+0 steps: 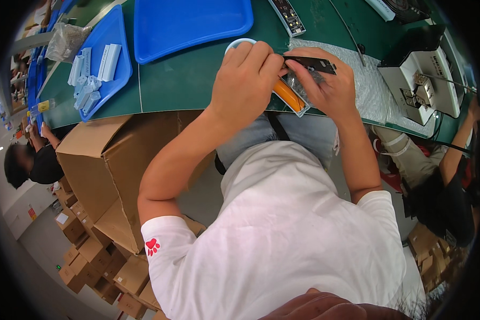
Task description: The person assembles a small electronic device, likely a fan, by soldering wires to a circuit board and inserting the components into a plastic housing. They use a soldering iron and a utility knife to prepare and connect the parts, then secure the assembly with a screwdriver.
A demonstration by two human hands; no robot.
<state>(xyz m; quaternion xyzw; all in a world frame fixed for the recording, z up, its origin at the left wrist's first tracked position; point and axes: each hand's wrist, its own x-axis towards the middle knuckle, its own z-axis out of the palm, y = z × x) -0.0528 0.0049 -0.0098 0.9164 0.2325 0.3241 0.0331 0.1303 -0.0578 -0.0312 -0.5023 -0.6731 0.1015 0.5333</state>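
My right hand [333, 88] is closed on a narrow black circuit board [316, 64], thumb underneath and fingers behind. My left hand [244, 80] is curled in a pinch at the board's left end; its fingers hide whatever is between them. Below the board, between my hands, an orange elongated piece [289, 96] lies slantwise at the table's front edge. Clear plastic [300, 81] shows around it. A pale round rim [239, 42] peeks out behind my left hand.
On the green table [170, 88] stand a blue tray [192, 26] and another blue tray [124, 69] with pale blue parts. Bubble wrap [365, 80] and a white-and-black device [426, 80] are at right. A cardboard box [85, 176] stands below left. Co-workers sit at both sides.
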